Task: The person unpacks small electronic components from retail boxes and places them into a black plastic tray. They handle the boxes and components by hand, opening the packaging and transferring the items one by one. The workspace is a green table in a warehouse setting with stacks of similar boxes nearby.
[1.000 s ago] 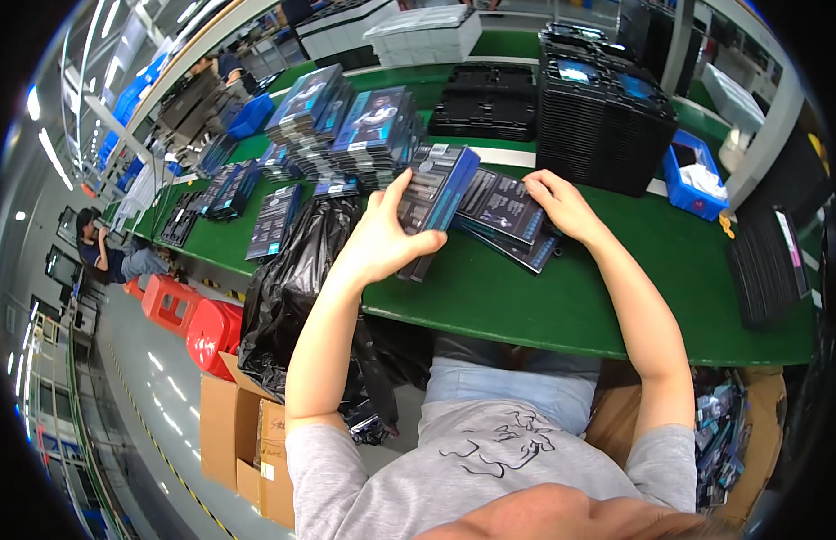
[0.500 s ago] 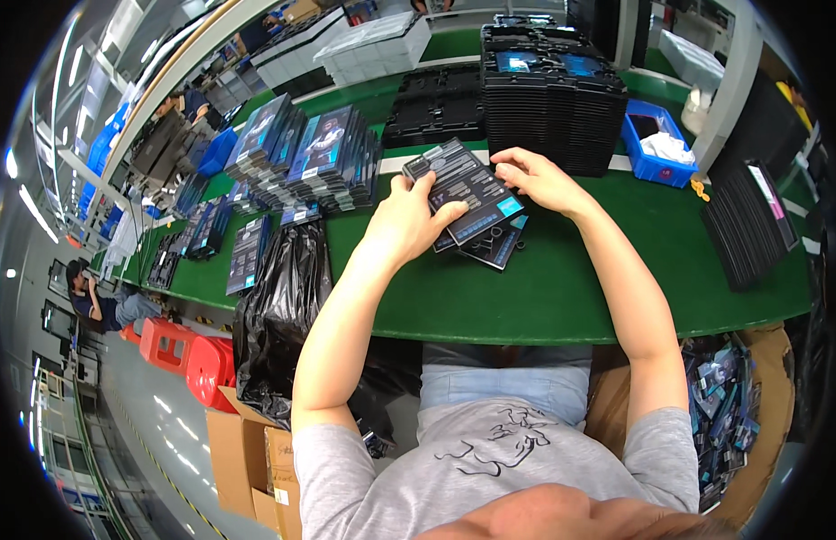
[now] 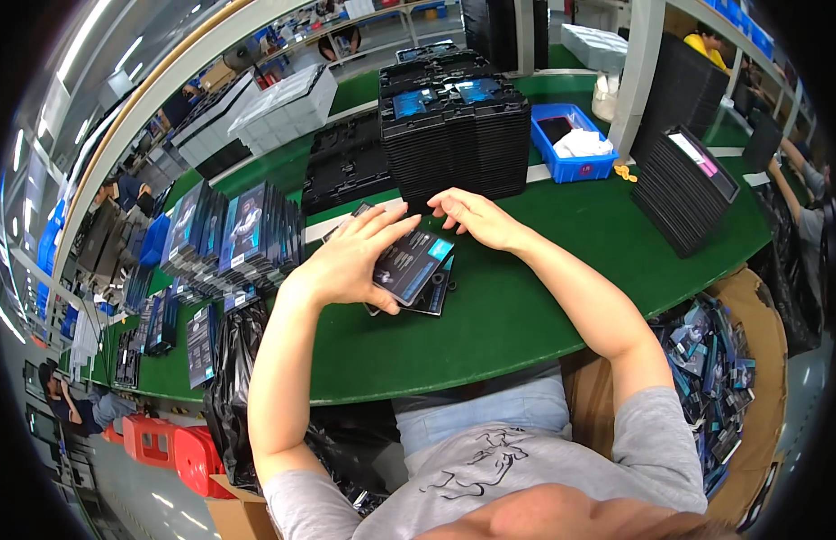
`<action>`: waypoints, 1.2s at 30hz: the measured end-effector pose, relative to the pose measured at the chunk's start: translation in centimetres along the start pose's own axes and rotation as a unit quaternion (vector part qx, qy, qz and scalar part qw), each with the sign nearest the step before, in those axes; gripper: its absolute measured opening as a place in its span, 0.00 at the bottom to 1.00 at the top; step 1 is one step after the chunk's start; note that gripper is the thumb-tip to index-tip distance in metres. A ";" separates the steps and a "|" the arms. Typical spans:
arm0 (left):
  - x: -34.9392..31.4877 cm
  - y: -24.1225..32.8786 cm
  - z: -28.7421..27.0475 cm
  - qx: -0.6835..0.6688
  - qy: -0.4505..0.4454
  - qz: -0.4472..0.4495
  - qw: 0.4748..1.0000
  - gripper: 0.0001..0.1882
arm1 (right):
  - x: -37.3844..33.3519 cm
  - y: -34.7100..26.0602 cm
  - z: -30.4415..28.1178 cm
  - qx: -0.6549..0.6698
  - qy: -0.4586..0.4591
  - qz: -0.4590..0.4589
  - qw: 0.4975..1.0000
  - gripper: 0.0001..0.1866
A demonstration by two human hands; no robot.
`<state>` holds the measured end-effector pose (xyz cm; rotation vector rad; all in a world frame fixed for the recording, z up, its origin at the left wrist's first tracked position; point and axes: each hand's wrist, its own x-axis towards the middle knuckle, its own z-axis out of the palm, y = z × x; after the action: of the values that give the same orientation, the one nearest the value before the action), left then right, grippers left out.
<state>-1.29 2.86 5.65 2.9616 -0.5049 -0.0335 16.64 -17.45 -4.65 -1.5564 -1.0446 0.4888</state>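
Observation:
Flat dark printed boxes (image 3: 409, 264) lie in a small, slightly fanned pile on the green table in front of me. My left hand (image 3: 341, 258) is spread over the left part of the top box, its thumb by the near edge and its fingers stretched toward the far edge. That hand covers much of the box. To the right, my right hand (image 3: 479, 220) hovers just past the pile's far right corner with fingers apart and nothing in them. Behind it rises a tall stack of black plastic trays (image 3: 458, 139).
Stacks of similar boxes (image 3: 244, 236) stand at the left, beside a black plastic bag (image 3: 233, 378). A blue bin (image 3: 575, 168) with white cloth and a leaning row of black panels (image 3: 681, 193) are at the right. Below the table edge, a carton (image 3: 751, 306) holds many loose packages.
The view has turned right, so the scene sits further left. My left hand has spread from gripping the box's left side to lying across it. My right hand remains off the pile.

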 end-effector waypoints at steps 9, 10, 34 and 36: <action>3.3 0.5 1.8 -0.077 0.128 -0.015 0.989 0.67 | -0.2 -1.0 -0.4 0.033 0.117 -0.092 0.988 0.18; 2.9 0.6 2.2 -0.085 0.177 -0.034 0.980 0.67 | 0.1 -0.6 -0.3 0.043 0.132 -0.113 0.984 0.16; -4.1 1.9 1.9 -0.240 0.233 0.110 0.936 0.63 | -4.2 -6.6 5.6 -0.232 0.146 -0.508 0.816 0.27; -4.2 2.5 1.5 -0.253 0.218 0.115 0.935 0.63 | -4.4 -6.7 6.1 -0.200 0.154 -0.511 0.822 0.27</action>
<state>-6.16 1.75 4.52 2.2933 -0.6529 0.4396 7.20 -17.88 -1.08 -1.1146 -1.5856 -0.7442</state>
